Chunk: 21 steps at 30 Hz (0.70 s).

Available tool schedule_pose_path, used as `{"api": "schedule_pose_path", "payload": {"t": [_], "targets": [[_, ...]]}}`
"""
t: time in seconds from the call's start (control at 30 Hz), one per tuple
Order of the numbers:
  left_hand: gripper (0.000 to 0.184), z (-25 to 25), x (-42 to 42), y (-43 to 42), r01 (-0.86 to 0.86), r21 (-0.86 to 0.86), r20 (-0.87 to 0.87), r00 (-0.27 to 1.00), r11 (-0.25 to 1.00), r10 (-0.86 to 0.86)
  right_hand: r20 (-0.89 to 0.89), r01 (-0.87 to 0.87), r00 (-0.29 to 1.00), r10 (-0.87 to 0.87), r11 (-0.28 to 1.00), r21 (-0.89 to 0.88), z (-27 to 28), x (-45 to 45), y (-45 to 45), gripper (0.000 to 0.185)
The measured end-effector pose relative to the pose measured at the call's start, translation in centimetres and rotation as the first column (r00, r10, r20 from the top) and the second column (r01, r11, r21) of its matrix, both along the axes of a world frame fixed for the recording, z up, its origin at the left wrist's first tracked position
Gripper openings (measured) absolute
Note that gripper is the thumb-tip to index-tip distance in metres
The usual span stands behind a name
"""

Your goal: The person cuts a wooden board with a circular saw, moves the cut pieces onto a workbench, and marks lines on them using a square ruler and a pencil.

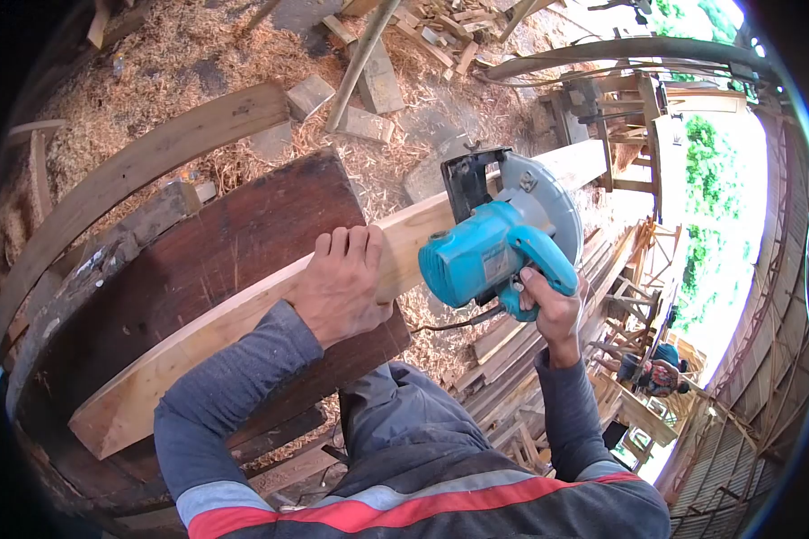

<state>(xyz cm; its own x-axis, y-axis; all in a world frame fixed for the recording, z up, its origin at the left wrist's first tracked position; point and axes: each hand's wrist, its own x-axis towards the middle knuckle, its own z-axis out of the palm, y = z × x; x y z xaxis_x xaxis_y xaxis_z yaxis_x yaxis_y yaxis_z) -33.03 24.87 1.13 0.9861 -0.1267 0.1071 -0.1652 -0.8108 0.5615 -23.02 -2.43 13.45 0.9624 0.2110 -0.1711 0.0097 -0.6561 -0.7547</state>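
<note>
A long pale wooden beam (189, 359) lies slantwise across a dark reddish-brown wooden bench (252, 225). My left hand (344, 286) is wrapped over the beam, its fingers curled on the far edge. To the right of it, a teal circular saw (476, 251) with a grey blade guard (548, 202) rests on the beam. My right hand (551, 310) is closed round the saw's rear handle. The guard hides the blade, so I cannot tell whether it touches the wood. A dark power cord (458, 323) trails from the saw towards my legs.
A curved plank (153, 171) arches beside the bench on the left. Wood shavings and offcuts (368, 81) cover the ground ahead. Long boards (512, 350) are stacked at the right, and another person (663, 370) is farther off there. A slanting pole (360, 67) stands ahead.
</note>
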Motion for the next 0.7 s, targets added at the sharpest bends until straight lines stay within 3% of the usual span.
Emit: {"api": "schedule_pose_path", "payload": {"t": [0.23, 0.43, 0.53, 0.7], "targets": [[0.091, -0.1, 0.0, 0.0, 0.007, 0.014, -0.001, 1.0, 1.0, -0.007, 0.066, -0.075, 0.995, 0.074, 0.997, 0.011, 0.0, 0.4, 0.5, 0.006], [0.091, -0.3, 0.4, 0.1, 0.0, 0.014, 0.001, 1.0, 1.0, 0.0, 0.007, 0.013, 1.0, -0.013, 0.998, 0.055, -0.1, 1.2, 1.6, 0.009], [0.09, -0.2, 0.0, -0.3, -0.014, 0.027, 0.024, 1.0, 1.0, 0.013, 0.098, -0.103, 0.99, 0.102, 0.995, 0.01, -0.2, 1.4, 1.3, 0.007], [0.089, -0.6, 0.2, -0.4, -0.03, 0.044, 0.051, 0.998, 0.999, 0.027, 0.1, -0.045, 0.994, 0.041, 0.998, 0.042, -0.4, 2.0, 2.4, 0.015]]}}
